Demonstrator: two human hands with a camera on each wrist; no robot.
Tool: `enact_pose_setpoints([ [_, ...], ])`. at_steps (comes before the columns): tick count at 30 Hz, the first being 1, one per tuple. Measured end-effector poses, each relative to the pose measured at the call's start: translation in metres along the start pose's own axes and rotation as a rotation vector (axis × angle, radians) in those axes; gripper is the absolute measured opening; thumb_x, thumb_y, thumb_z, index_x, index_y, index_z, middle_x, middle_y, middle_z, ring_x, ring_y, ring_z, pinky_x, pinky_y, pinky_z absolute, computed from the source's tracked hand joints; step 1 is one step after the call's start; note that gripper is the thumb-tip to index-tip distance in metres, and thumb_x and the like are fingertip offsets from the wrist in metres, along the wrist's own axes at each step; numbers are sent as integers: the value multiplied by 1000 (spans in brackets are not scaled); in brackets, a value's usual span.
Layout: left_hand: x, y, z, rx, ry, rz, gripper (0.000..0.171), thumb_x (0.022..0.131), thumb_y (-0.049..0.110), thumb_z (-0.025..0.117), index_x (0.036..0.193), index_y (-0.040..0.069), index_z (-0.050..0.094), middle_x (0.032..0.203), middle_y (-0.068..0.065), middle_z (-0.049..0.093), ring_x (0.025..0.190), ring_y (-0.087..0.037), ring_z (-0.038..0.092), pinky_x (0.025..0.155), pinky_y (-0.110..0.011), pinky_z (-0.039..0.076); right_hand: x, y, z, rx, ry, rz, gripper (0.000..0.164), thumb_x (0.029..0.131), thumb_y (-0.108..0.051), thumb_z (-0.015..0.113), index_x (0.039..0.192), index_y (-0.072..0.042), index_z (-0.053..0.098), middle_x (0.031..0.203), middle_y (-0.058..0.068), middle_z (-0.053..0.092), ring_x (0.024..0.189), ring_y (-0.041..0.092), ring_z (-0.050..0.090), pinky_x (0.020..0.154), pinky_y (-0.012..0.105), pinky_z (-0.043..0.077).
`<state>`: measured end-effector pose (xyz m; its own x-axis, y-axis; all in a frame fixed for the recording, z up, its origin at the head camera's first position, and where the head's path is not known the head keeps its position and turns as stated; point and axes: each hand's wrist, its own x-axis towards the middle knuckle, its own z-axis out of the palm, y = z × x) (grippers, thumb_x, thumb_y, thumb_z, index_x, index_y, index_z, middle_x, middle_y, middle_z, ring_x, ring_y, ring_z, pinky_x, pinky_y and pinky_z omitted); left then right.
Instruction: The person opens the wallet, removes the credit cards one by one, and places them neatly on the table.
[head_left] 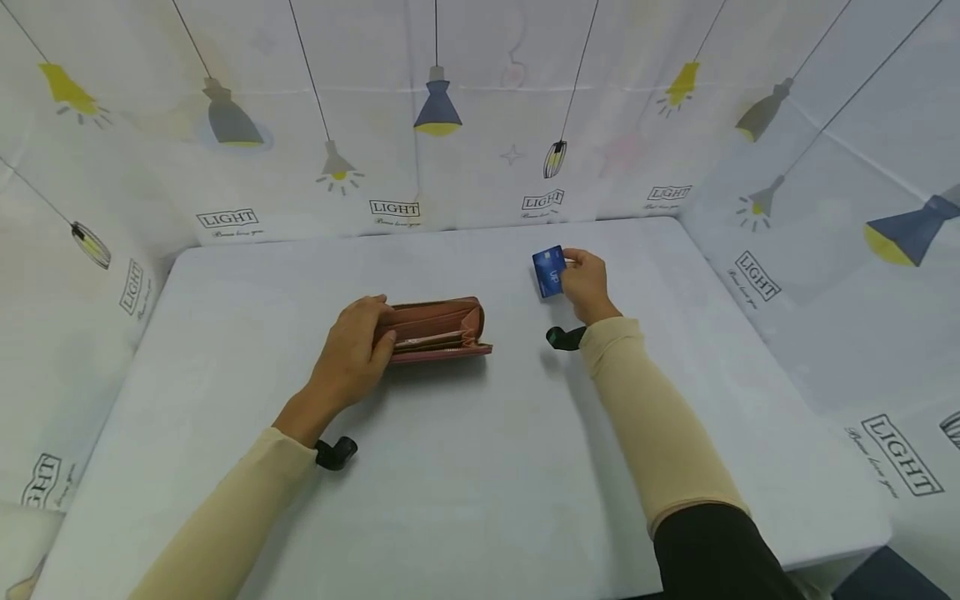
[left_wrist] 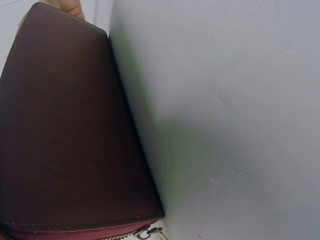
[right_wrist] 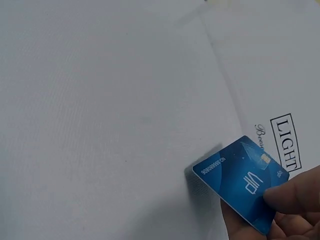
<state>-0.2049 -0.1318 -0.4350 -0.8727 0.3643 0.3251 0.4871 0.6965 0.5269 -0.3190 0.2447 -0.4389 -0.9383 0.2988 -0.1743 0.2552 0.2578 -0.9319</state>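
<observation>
- Far left, a cream sleeve [head_left: 225,517] angles in over the white desk [head_left: 457,492], a small black device [head_left: 337,452] at its wrist.
- Next, the left grip [head_left: 348,350], and it's firmly occupied: thumb on the near side, fingers behind, clasping the wallet by its left end!
- And here's the wallet [head_left: 431,311], left of centre on the desk, unzipped, its tan pockets facing up, some flat papers [head_left: 431,341] tucked inside; the left wrist view gives us its smooth dark brown outside and a metal zip pull [left_wrist: 148,232] at the corner.
- Across a bare gap, farther back and well apart from the wallet: a blue card [head_left: 550,272], "VIP" across it, chip showing.
- Who has it? The right grip [head_left: 588,285], thumb on the printed face, fingers underneath, pinching the card's edge!
- Finally, a second black device [head_left: 564,337] and the right cream sleeve [head_left: 660,425], dark cloth [head_left: 716,550] above it.
</observation>
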Motion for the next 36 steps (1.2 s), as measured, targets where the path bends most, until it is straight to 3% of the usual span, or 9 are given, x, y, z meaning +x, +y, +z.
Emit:
enact_pose_setpoints([
  [3, -2, 0, -1, 3, 6, 8, 34, 106, 17, 53, 136, 1, 50, 153, -20, 48, 147, -42, 39, 121, -61, 30, 3, 5, 2, -37, 18, 11, 57, 97, 10, 40, 151, -3, 52, 138, 19, 59, 120, 26, 57, 97, 34, 51],
  [7, -2, 1, -3, 6, 13, 21, 34, 106, 17, 53, 136, 1, 50, 152, -20, 48, 147, -42, 40, 121, -61, 30, 7, 8, 4, -171, 47, 14, 55, 98, 6, 41, 150, -4, 54, 139, 20, 61, 125, 31, 58, 104, 41, 51],
  [14, -3, 0, -3, 13, 21, 25, 33, 106, 16, 53, 136, 1, 50, 152, -20, 48, 147, -42, 39, 120, -62, 31, 7, 5, 12, -475, 105, -119, 49, 95, 5, 50, 144, 3, 58, 136, 25, 65, 129, 40, 59, 108, 49, 50],
  [19, -3, 0, -4, 15, 24, 33, 34, 106, 16, 52, 136, 1, 50, 152, -20, 48, 146, -42, 40, 120, -61, 31, 6, 7, 14, -574, 107, -169, 50, 94, 5, 51, 144, 4, 57, 138, 25, 64, 130, 40, 59, 110, 50, 49],
  [23, -2, -1, -3, 23, 22, 36, 34, 107, 17, 52, 136, 1, 50, 152, -20, 48, 146, -42, 40, 121, -61, 31, 6, 9, 12, -614, 77, -192, 54, 97, -3, 51, 151, 2, 50, 150, 26, 54, 141, 43, 49, 115, 55, 43],
  [31, -1, -3, -1, 20, 16, 31, 33, 107, 17, 51, 135, 1, 51, 153, -21, 48, 146, -41, 40, 121, -60, 30, 7, 12, 5, -667, -38, -178, 75, 103, -30, 54, 166, -8, 21, 168, 29, 17, 153, 52, 24, 123, 64, 26],
  [36, 0, -3, -1, 26, 20, 36, 18, 105, 11, 51, 119, 3, 58, 153, -21, 49, 147, -41, 40, 121, -61, 31, 4, 10, 3, -697, -74, -174, 85, 104, -47, 53, 169, -15, 9, 171, 29, -1, 157, 52, 8, 121, 72, 21],
])
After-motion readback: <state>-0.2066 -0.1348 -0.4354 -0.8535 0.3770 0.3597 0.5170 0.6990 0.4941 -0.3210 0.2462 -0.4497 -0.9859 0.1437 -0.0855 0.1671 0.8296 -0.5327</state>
